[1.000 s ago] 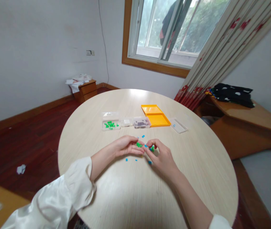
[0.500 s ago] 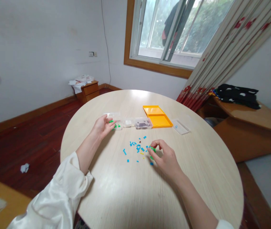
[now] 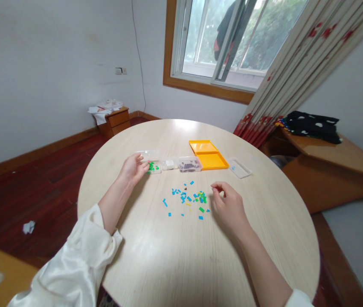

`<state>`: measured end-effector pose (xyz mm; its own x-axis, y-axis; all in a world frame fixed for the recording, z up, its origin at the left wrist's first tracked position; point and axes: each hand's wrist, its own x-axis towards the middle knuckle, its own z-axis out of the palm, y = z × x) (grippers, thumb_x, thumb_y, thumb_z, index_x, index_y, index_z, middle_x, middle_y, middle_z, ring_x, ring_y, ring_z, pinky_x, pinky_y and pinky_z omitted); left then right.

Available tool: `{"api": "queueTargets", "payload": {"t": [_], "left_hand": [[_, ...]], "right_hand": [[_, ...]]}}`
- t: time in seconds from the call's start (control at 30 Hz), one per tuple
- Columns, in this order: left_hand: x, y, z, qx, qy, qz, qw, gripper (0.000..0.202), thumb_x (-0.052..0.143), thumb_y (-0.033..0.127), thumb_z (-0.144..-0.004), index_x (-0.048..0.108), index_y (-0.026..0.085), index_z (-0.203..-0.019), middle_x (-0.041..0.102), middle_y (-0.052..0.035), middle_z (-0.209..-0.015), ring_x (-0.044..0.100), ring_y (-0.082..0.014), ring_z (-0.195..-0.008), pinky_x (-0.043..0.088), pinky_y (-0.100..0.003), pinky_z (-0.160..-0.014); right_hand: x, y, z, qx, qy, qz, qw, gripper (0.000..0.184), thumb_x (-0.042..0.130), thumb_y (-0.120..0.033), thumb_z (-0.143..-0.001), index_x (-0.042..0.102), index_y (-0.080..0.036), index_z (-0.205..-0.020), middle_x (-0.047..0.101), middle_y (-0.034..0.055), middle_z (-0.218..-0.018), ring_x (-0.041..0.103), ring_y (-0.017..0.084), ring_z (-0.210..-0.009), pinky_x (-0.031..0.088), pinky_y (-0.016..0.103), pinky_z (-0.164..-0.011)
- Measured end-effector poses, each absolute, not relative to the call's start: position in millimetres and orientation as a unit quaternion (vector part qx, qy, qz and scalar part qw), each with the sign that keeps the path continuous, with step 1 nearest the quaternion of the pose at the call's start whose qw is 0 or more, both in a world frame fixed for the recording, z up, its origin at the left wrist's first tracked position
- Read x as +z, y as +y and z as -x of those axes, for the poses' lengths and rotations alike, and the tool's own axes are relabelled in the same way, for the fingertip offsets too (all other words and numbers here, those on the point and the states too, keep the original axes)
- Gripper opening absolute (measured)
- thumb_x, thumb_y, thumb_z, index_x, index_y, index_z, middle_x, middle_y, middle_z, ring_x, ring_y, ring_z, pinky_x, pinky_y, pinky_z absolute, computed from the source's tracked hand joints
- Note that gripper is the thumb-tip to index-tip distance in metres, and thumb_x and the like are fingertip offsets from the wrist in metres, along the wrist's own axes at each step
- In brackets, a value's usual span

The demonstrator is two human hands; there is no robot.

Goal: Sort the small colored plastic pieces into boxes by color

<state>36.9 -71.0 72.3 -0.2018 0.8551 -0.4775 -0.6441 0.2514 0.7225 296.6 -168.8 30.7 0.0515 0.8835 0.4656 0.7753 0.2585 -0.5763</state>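
My left hand [image 3: 133, 169] is open, palm up with fingers apart, beside a clear box holding small green bricks [image 3: 153, 166]; its fingertips overlap the box's left side. My right hand [image 3: 227, 202] is just right of the loose bricks, its thumb and index finger brought together in a pinch. Whatever may be between them is too small to make out. Small blue bricks [image 3: 184, 198] lie scattered on the table, with a green brick [image 3: 201, 209], more green ones clustered above it, a thin yellow piece [image 3: 188, 204] and a tiny dark brown piece [image 3: 185, 188].
Behind the loose bricks stand a clear box of dark pieces [image 3: 190, 165], a container with white contents [image 3: 170, 164] and an open yellow case [image 3: 213, 160]. A clear shallow tray [image 3: 240, 168] sits to their right. All rest on a round wooden table [image 3: 165, 260].
My right hand has moved right, away from the green bricks, which now show uncovered. My left hand stays by the green-brick box. The whole view has shifted slightly.
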Motion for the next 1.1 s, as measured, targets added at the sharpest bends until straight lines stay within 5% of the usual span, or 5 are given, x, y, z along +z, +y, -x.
{"api": "queueTargets", "payload": {"t": [0.3,0.47,0.77,0.9,1.1], "left_hand": [[64,-76,-45,0.593,0.492,-0.171,0.615,0.007,0.045,0.012,-0.08,0.052,0.014,-0.078,0.051,-0.0028,-0.071,0.054,-0.0111,-0.06,0.051,-0.023,-0.062],[50,-88,-69,0.563,0.473,-0.347,0.582,0.01,0.05,0.007,-0.073,0.057,0.012,-0.068,0.048,0.0011,-0.058,0.043,-0.007,-0.048,0.034,-0.015,-0.044],[24,-128,-108,0.338,0.366,-0.786,0.366,0.023,0.054,0.006,-0.072,0.071,0.02,-0.075,0.06,-0.0078,-0.084,0.05,-0.0213,-0.087,0.038,-0.034,-0.086],[20,-134,-108,0.224,0.344,-0.877,0.249,0.029,0.046,0.012,-0.08,0.069,0.019,-0.096,0.056,-0.0099,-0.096,0.046,-0.024,-0.094,0.036,-0.04,-0.087],[19,-129,-106,0.187,0.36,-0.893,0.193,0.029,0.044,0.011,-0.08,0.069,0.016,-0.094,0.055,-0.0103,-0.097,0.046,-0.0232,-0.095,0.037,-0.039,-0.086]], "right_hand": [[17,-166,-301,0.129,-0.741,0.59,0.294,0.02,0.044,-0.01,-0.079,0.063,-0.018,-0.078,0.062,0.0057,-0.082,0.059,0.018,-0.081,0.047,0.033,-0.075],[18,-169,-295,0.138,-0.761,0.579,0.258,0.022,0.047,-0.006,-0.077,0.065,-0.018,-0.079,0.059,0.0054,-0.084,0.057,0.018,-0.083,0.046,0.034,-0.077],[21,-169,-296,0.144,-0.758,0.579,0.263,0.018,0.049,-0.007,-0.077,0.063,-0.018,-0.077,0.057,0.004,-0.082,0.055,0.017,-0.081,0.044,0.032,-0.076],[18,-168,-297,0.15,-0.76,0.575,0.262,0.017,0.05,-0.007,-0.076,0.063,-0.019,-0.076,0.056,0.0033,-0.081,0.054,0.017,-0.081,0.043,0.031,-0.075],[19,-169,-296,0.149,-0.765,0.574,0.252,0.016,0.051,-0.007,-0.077,0.063,-0.019,-0.076,0.056,0.0038,-0.081,0.055,0.017,-0.081,0.043,0.031,-0.076]]}}
